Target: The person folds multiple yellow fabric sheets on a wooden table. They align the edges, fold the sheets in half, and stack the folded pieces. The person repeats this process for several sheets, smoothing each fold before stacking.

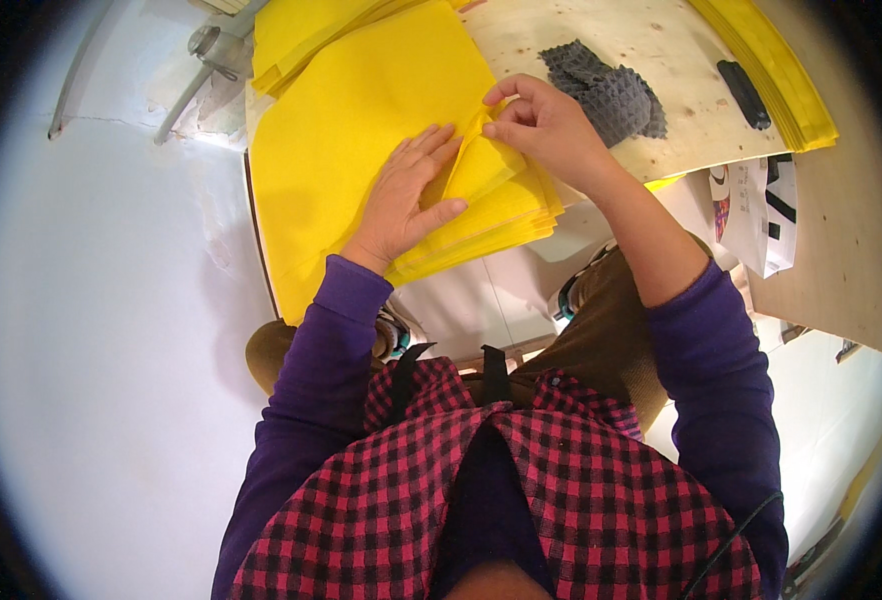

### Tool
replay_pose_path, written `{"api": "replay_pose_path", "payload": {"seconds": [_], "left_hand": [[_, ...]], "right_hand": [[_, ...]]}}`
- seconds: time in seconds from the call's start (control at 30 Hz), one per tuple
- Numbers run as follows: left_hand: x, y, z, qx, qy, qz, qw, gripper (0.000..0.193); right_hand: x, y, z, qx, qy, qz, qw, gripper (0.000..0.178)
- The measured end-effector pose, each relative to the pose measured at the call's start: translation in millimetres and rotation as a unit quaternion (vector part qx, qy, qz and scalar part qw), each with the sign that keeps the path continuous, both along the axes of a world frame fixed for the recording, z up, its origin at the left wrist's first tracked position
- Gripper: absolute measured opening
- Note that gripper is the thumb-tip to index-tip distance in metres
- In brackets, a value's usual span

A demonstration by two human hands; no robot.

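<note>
A stack of thin yellow sheets [361,110], which look like fabric, lies on the near left part of the table and reaches past its front edge. My left hand [406,195] rests on the stack, palm down, with its fingers stretched out and the thumb apart. Just to its right, my right hand [551,125] pinches the edge of a yellow sheet between thumb and fingertips. That sheet's raised flap [481,168] stands between both hands. Below it, the layered edges [511,228] of several more sheets fan out.
A dark grey textured cloth [611,100] lies crumpled on the wooden table [676,50]. Farther right are a black elongated object [744,95] and another yellow stack [771,75]. A white printed bag [756,215] hangs below the right edge. At the left wall stands a metal fitting [211,45].
</note>
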State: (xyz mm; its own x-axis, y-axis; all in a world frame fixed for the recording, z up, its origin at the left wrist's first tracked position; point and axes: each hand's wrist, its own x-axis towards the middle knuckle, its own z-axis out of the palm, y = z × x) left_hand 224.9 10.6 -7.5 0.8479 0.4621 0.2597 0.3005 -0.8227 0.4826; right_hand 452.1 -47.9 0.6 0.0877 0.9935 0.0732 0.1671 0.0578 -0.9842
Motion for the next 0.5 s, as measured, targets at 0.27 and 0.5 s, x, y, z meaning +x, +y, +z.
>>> {"api": "replay_pose_path", "payload": {"seconds": [0.27, 0.5], "left_hand": [[1.4, 2.5, -4.1, -0.027, -0.015, 0.008, 0.999, 0.055], [0.4, 3.4, -6.5, -0.046, -0.030, 0.007, 0.998, 0.052]], "right_hand": [[-1.6, 0.8, -1.3, 0.019, -0.017, -0.018, 1.000, 0.026], [12.6, -7.2, -0.4, 0.013, -0.025, 0.009, 1.000, 0.031]]}}
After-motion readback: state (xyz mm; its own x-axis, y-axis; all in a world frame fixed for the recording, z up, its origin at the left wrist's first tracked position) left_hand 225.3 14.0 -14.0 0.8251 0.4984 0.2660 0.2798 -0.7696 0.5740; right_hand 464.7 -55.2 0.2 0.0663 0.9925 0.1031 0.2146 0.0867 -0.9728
